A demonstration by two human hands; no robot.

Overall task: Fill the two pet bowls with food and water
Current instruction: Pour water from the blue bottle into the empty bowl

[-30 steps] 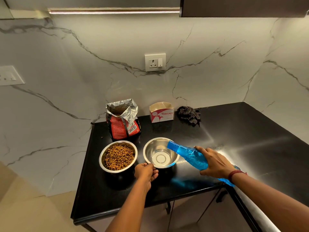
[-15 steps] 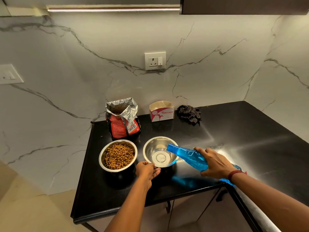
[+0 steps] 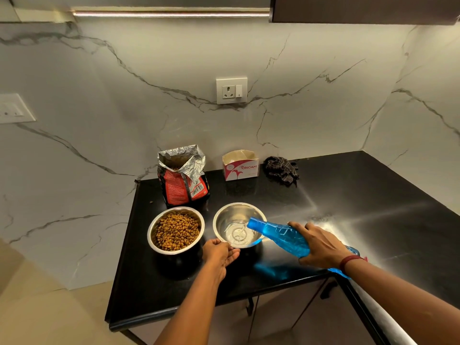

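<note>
Blue plastic, tipped nearly flat: the bottle (image 3: 278, 235) lies with its long axis running from the right hand (image 3: 321, 247) leftward and a little away. Its mouth is the low end and pokes over the right rim of the water bowl (image 3: 231, 216). That hand wraps the bottle's middle from above, fingers curled round it, and the base sticks out behind the wrist. A thin stream drops from the mouth onto the bowl's floor, where only a shallow film of water shows, so this bowl looks barely started. The left hand (image 3: 219, 252) is the nearer one to the bowl and pinches its near rim, thumb on top and fingers under, steadying it on the worktop (image 3: 348, 195). Just left of that hand, the food bowl (image 3: 150, 235) sits heaped with kibble (image 3: 178, 231), so that half of the task looks done. Beyond both hands stands the open bag (image 3: 183, 180). What matters next is the mouth staying inside the rim: a steeper tilt would widen the stream, and since the mouth is close to the right edge, a small drift toward the right hand could spill water onto the worktop.
</note>
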